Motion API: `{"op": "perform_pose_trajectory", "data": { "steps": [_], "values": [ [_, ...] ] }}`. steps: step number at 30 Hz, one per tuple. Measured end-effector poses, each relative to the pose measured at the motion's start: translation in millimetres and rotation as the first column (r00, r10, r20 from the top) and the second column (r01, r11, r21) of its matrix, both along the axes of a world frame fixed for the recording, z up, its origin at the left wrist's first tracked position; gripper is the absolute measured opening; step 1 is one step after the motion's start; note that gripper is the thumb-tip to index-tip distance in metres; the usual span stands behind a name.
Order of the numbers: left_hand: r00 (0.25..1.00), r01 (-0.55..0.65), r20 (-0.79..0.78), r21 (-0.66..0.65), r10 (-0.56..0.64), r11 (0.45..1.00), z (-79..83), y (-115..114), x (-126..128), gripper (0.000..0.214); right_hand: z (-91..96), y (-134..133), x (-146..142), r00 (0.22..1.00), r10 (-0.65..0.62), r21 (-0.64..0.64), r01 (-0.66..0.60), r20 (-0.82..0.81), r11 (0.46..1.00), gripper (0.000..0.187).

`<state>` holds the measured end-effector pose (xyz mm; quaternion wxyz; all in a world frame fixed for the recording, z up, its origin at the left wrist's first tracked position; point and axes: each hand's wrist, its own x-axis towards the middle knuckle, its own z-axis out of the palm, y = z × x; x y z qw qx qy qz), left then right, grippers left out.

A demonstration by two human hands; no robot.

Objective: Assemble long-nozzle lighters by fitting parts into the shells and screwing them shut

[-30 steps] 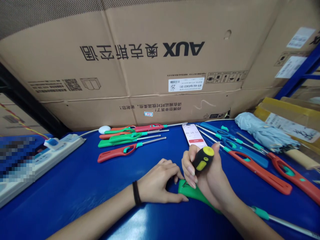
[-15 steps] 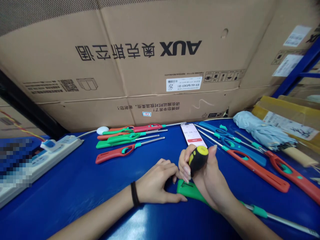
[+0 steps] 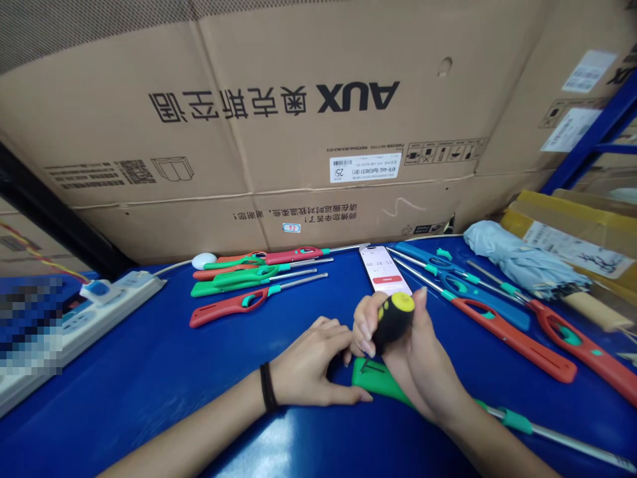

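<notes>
My right hand [image 3: 418, 358] is wrapped round a short screwdriver with a black and yellow handle [image 3: 393, 322]. The screwdriver stands upright, its thin shaft meeting the butt end of a green gas lighter [image 3: 378, 380]. This lighter lies flat on the blue table, its metal tube pointing to the lower right; my right hand and wrist cover its middle. My left hand [image 3: 311, 365], with a black band at the wrist, rests on the table and grips the lighter's butt end between thumb and fingers. Some of its fingertips are hidden behind my right hand.
A phone [image 3: 383, 269] showing a timer lies just beyond my hands. More lighters lie back left, including a red lighter [image 3: 229, 307], and at right, including another red lighter [image 3: 517, 338]. A folded umbrella [image 3: 522, 255], a power strip [image 3: 84, 318] and a large carton [image 3: 279, 146] border the table.
My right hand and the screwdriver have turned very slightly, the fingers shifting a little to the left. My left hand and the green lighter stay in place.
</notes>
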<state>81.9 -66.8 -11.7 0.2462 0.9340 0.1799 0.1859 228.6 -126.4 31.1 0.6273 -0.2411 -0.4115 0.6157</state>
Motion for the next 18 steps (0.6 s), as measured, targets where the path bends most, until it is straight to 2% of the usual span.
{"op": "perform_pose_trajectory", "data": {
  "steps": [2,5,9,12,18],
  "values": [
    [1.000,0.000,0.000,-0.001,0.000,1.000,0.5,-0.2,-0.1,0.039,1.4,-0.7,0.7,0.999,0.036,-0.029,-0.036,0.001,0.999,0.063],
    [1.000,-0.001,0.004,-0.019,0.001,1.000,1.1,-0.5,-0.3,0.039,1.9,-1.2,-0.3,0.998,0.032,-0.045,-0.035,-0.056,0.998,0.063],
    [0.999,-0.002,0.042,-0.014,0.002,1.000,1.1,-1.1,-1.2,0.044,-1.0,-1.5,-2.5,0.998,-0.041,0.011,0.041,-0.046,0.999,0.053],
    [0.993,-0.002,0.115,0.007,0.001,1.000,2.5,-2.7,-2.2,0.041,-1.6,-1.7,-1.8,0.997,-0.073,0.004,0.073,-0.005,0.997,0.044],
    [0.988,0.043,0.150,-0.051,-0.034,0.998,7.6,-5.4,-2.5,0.025,3.0,-1.4,0.3,0.997,-0.070,-0.052,0.071,0.015,0.996,0.057]
  ]
}}
